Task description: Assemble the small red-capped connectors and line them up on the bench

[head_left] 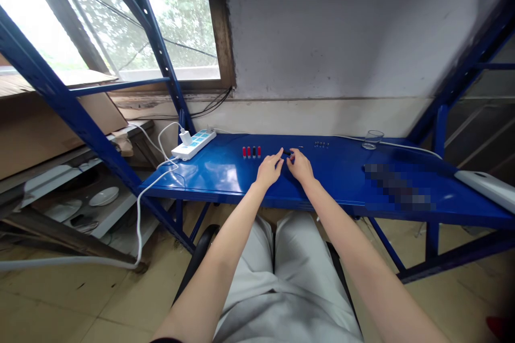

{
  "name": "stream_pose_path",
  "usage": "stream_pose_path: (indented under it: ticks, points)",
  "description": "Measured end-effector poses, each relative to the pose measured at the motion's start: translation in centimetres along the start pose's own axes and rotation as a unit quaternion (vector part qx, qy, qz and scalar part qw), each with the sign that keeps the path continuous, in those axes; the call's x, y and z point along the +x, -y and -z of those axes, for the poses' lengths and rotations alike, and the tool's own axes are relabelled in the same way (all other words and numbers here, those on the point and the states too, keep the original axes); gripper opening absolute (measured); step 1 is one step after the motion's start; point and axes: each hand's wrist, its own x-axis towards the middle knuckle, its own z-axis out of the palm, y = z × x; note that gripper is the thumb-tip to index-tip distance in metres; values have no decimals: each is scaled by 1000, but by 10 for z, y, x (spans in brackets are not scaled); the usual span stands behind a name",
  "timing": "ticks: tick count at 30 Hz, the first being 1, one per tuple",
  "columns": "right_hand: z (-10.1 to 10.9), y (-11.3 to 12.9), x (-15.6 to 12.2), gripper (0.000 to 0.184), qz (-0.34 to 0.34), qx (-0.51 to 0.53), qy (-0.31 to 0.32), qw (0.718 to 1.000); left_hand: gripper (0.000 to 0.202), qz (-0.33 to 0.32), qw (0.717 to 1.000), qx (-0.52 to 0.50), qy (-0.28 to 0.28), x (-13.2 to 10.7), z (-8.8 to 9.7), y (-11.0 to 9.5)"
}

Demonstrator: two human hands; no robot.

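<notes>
Both my arms reach out over a blue metal table (225, 174). My left hand (269, 168) and my right hand (300, 165) meet at the table's middle, fingertips pinched together on a small black part (287, 153) held between them. Just left of my hands stands a short row of small red and black upright parts (251, 151). A row of tiny dark pieces (321, 144) lies behind my right hand.
A white power strip (193, 144) with a plugged charger and white cable lies at the table's back left. A clear glass (372, 139) stands at the back right, a white device (486, 186) at the far right edge. Blue shelf posts flank the table; bowls sit on a low left shelf.
</notes>
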Motion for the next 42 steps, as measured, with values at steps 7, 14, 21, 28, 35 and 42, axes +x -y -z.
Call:
stream_pose_path:
  ticks: [7, 14, 21, 28, 35, 42]
  points:
    - [-2, 1, 1, 40, 16, 24, 19, 999, 21, 41, 997, -17, -68, 1, 0, -2]
    - [1, 4, 0, 40, 31, 21, 26, 999, 21, 58, 996, -20, -66, 1, 1, -3]
    - [5, 10, -1, 37, 19, -28, 37, 999, 22, 72, 994, -45, -66, 2, 1, -2]
    - [8, 21, -2, 22, 32, -118, 45, 991, 23, 72, 989, -100, -81, 3, 0, 0]
    - [-7, 17, 10, 18, -6, -9, 42, 999, 30, 148, 958, -150, -197, 4, 10, 1]
    - [-28, 20, 34, 15, -45, 98, 107, 988, 25, 255, 885, -232, -312, 7, 13, 15]
